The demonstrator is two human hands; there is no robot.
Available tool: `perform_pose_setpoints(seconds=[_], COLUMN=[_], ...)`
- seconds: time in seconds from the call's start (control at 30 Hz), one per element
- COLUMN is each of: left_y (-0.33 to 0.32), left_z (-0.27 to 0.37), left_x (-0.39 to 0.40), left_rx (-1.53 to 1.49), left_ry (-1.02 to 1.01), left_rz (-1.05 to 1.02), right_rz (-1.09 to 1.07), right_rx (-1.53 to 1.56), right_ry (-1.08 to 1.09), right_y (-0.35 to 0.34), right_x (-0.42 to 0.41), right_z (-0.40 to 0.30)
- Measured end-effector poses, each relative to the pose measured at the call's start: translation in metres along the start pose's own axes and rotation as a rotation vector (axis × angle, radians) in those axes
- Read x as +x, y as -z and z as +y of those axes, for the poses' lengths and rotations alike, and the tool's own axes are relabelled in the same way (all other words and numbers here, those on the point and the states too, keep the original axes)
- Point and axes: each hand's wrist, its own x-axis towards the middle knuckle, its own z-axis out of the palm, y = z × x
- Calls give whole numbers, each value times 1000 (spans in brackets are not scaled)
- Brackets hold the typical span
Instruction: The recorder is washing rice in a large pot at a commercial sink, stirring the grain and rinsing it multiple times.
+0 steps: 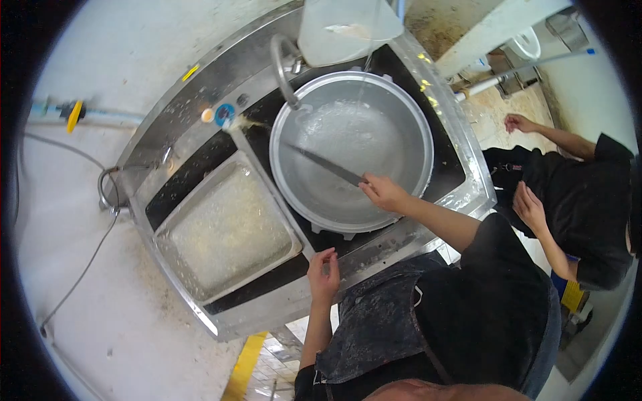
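My right hand [382,192] is closed round the end of a long, dark, flat tool [326,163], perhaps a knife, slanting across a large round metal pot [427,145]. Water stands in the pot, under a curved metal faucet [282,70]. A thin stream falls near the pot's far side. Near the sink's front edge, by the divider between the basins, is my left hand [324,273], fingers bent and nothing seen in it. To its left, a rectangular metal pan [296,246] holds cloudy liquid with pale bits.
A translucent plastic container [351,37] sits at the sink's back. Yellow scraps [425,85] stick to the right rim [464,135]. A co-worker [567,200] in black stands at the right, both hands raised. A pipe with a yellow valve handle [74,116] runs along the left wall.
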Motion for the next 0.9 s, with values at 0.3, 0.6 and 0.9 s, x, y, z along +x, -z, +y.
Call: perform_pose_setpoints(seconds=[0.3,0.6,0.9], left_y=[-138,-225,-303], left_z=[-29,-182,-89], left_x=[152,282,286], left_rx=[-454,441,590], left_ry=[625,487,557], left_rz=[-206,-1,253], right_rz=[150,778,855], right_rx=[-318,-322,-357], right_ry=[-101,128,-183], right_y=[-53,71,80], right_x=[55,-96,-124], right_z=[78,81,146])
